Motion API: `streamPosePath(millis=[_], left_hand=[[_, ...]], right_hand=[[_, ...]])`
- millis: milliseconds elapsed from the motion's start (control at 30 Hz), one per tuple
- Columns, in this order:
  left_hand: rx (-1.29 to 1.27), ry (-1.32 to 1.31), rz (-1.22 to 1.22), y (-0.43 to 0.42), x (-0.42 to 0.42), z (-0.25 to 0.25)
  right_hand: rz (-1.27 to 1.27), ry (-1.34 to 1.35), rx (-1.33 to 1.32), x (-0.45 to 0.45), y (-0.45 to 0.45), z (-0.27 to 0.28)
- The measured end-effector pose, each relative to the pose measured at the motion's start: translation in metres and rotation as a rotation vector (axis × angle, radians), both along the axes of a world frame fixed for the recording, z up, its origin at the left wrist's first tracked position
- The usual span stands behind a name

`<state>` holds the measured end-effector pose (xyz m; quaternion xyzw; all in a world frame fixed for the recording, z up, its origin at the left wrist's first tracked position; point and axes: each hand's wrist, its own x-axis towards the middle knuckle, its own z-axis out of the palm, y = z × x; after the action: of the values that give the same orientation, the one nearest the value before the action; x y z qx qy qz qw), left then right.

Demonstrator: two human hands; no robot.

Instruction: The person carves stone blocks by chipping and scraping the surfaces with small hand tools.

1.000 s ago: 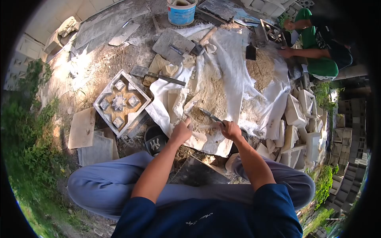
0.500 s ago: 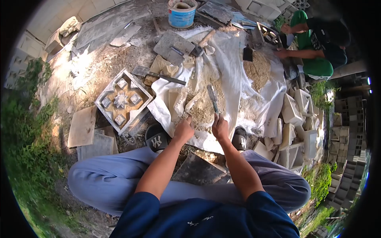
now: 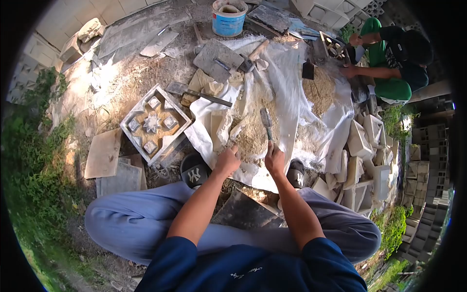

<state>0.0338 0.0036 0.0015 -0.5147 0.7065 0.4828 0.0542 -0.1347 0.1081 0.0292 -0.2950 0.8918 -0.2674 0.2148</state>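
Note:
My right hand (image 3: 275,159) is closed round the handle of a narrow trowel (image 3: 265,118), its grey blade pointing away from me above the sandy material. To the left of it, my left hand (image 3: 227,161) has its fingers curled together at the near side of the heap; what they hold, if anything, is hidden. Beneath both hands spreads a white sheet (image 3: 284,104) with pale sandy material (image 3: 254,142) on it. Beyond my left hand lies a hammer-like tool with a long dark handle (image 3: 209,97). A square mould with a star pattern (image 3: 152,123) rests farther left.
A flat plastering float (image 3: 219,61) and a mallet (image 3: 253,56) lie ahead, with a blue-and-white bucket (image 3: 228,20) behind. Hollow blocks (image 3: 360,141) are piled at the right. A co-worker (image 3: 389,63) crouches at the upper right by another mould. Flat slabs (image 3: 103,153) lie left.
The trowel blade has shifted slightly down and right in view, and my right hand has moved a little the same way. The whole scene has shifted slightly right. The co-worker's upper hand has moved.

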Motion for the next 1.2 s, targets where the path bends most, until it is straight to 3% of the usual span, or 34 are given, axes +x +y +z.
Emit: streamPosePath(millis=[67, 167, 267, 467, 533, 633, 667, 767, 833, 967, 1033, 1100, 1133, 1200], left_hand=[[-0.186, 0.049, -0.096, 0.002, 0.000, -0.005], [-0.029, 0.013, -0.027, -0.003, -0.003, 0.018], [0.151, -0.099, 0.024, -0.007, -0.004, 0.021], [-0.057, 0.007, -0.038, -0.002, -0.002, 0.016], [0.201, -0.091, -0.001, -0.007, -0.006, 0.060], [0.024, -0.033, -0.047, -0.005, -0.001, 0.008], [-0.036, -0.016, -0.062, -0.005, -0.001, 0.002], [0.114, -0.074, 0.003, -0.006, -0.001, 0.007], [-0.061, -0.045, -0.066, -0.006, -0.002, -0.002], [0.027, -0.121, 0.003, -0.005, -0.002, -0.006], [0.051, -0.113, 0.031, -0.006, -0.005, 0.016], [0.094, -0.086, 0.031, -0.006, -0.006, 0.028], [0.137, -0.062, 0.035, -0.007, -0.006, 0.033], [0.093, -0.024, -0.005, -0.008, -0.006, 0.039]], right_hand=[[0.032, 0.035, 0.057, 0.001, 0.010, -0.018], [0.149, 0.045, 0.130, -0.004, 0.029, -0.063], [0.113, -0.054, 0.114, -0.013, 0.018, -0.032], [0.009, 0.105, -0.109, -0.008, 0.000, 0.000], [0.034, 0.073, -0.023, -0.005, 0.008, -0.011], [0.183, 0.002, 0.251, -0.008, 0.024, -0.048], [0.171, -0.012, 0.235, -0.008, 0.024, -0.044], [0.090, -0.099, 0.150, -0.018, 0.018, -0.034], [-0.013, -0.027, 0.095, -0.023, 0.019, -0.031], [-0.155, 0.070, -0.150, -0.034, 0.016, -0.019], [-0.205, 0.067, -0.080, -0.037, 0.014, -0.010], [-0.148, 0.147, -0.038, -0.038, 0.026, -0.036], [-0.065, 0.096, 0.089, -0.042, 0.033, -0.046], [-0.073, 0.006, 0.081, -0.049, 0.044, -0.066]])
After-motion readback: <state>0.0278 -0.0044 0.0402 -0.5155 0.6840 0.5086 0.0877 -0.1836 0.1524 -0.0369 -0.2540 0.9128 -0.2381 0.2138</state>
